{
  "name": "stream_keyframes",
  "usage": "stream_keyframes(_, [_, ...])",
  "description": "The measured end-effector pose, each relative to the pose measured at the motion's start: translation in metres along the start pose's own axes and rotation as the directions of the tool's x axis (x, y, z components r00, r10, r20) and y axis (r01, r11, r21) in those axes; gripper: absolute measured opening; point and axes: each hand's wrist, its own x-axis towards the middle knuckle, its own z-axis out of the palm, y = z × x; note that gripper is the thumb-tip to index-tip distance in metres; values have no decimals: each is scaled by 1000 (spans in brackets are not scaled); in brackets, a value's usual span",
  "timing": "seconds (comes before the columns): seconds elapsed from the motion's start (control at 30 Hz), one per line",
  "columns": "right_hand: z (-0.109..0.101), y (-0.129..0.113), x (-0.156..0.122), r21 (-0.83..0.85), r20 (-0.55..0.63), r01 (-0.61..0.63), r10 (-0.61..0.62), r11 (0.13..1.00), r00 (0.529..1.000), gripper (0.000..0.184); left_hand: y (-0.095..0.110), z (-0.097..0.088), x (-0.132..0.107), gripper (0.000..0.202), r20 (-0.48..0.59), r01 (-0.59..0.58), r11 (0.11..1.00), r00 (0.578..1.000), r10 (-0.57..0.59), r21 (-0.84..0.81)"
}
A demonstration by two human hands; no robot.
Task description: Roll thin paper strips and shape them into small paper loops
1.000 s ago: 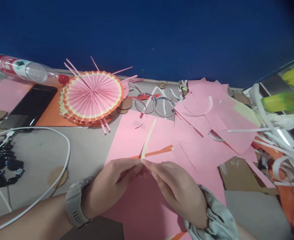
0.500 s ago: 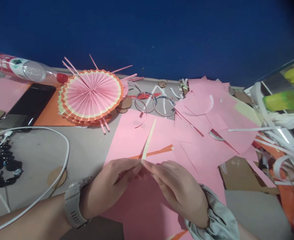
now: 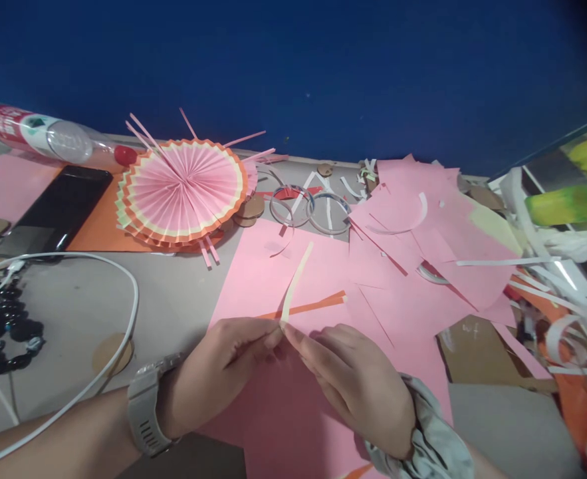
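A pale yellow paper strip rises from between my fingertips, slightly curved, over pink paper. My left hand pinches its near end from the left, a grey watch on the wrist. From the right, my right hand closes its fingertips on the same end, touching the left ones. The strip's lower end is hidden by the fingers. Just beyond my fingertips an orange paper strip lies slanted on the pink sheet.
A pleated paper rosette sits at the back left, near a phone and a plastic bottle. A white cable loops by a black bead string. Tape rolls and pink scraps lie behind.
The yellow strip has bent from nearly straight into a slight curve. Both hands stay in almost the same place, with the right fingers shifted a little.
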Motion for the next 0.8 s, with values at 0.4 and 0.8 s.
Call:
stream_keyframes(0.4, [2,-2,0,-20,-9,-24,24,1000,1000,48,0,1,1,28,-44,-4,1000,999,3,-29])
stream_keyframes(0.8, [1,-8,-1,87,-17,-103,105,991,994,42,0,2,1,28,-34,-7,1000,999,7,1])
